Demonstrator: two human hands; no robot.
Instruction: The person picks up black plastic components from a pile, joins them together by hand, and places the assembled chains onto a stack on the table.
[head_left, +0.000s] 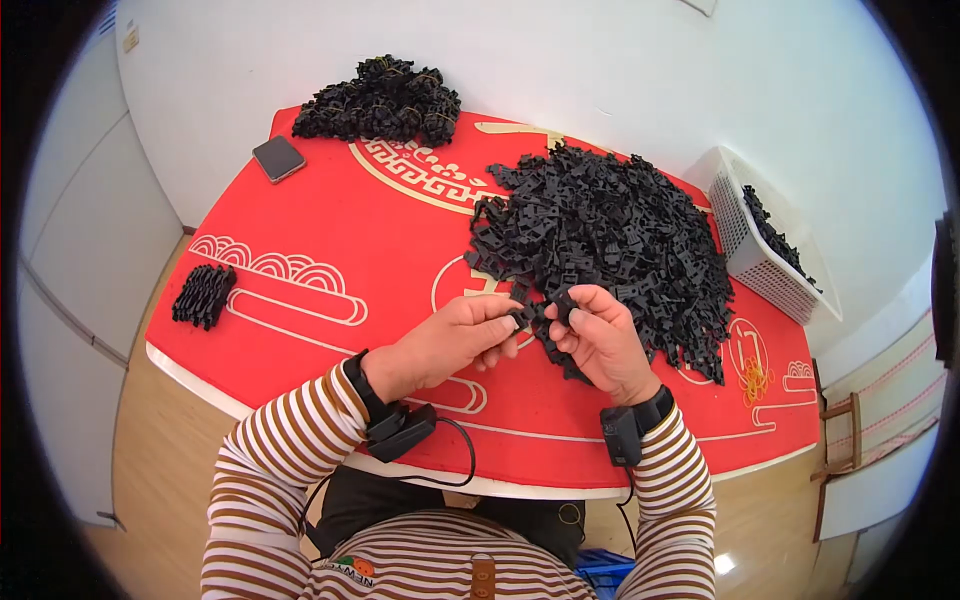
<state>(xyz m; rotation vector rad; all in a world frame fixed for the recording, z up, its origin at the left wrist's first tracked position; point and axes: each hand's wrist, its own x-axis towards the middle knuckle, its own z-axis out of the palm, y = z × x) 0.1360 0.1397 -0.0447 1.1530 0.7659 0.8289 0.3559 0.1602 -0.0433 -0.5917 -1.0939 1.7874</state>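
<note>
Both hands are raised over the red tabletop, at the near edge of a large heap of small black plastic parts (610, 240). My left hand (465, 335) pinches a small black part (520, 318) between thumb and fingers. Close beside it on the right, my right hand (602, 340) has its thumb and fingers closed on another black part (564, 303). The two held parts are near each other; whether they touch is too small to tell.
Bundled black parts (385, 102) lie at the back left, near a phone (279, 159). A stacked row of black parts (204, 296) sits far left. At right are a white basket (742, 235) with black parts and yellow rubber bands (754, 381).
</note>
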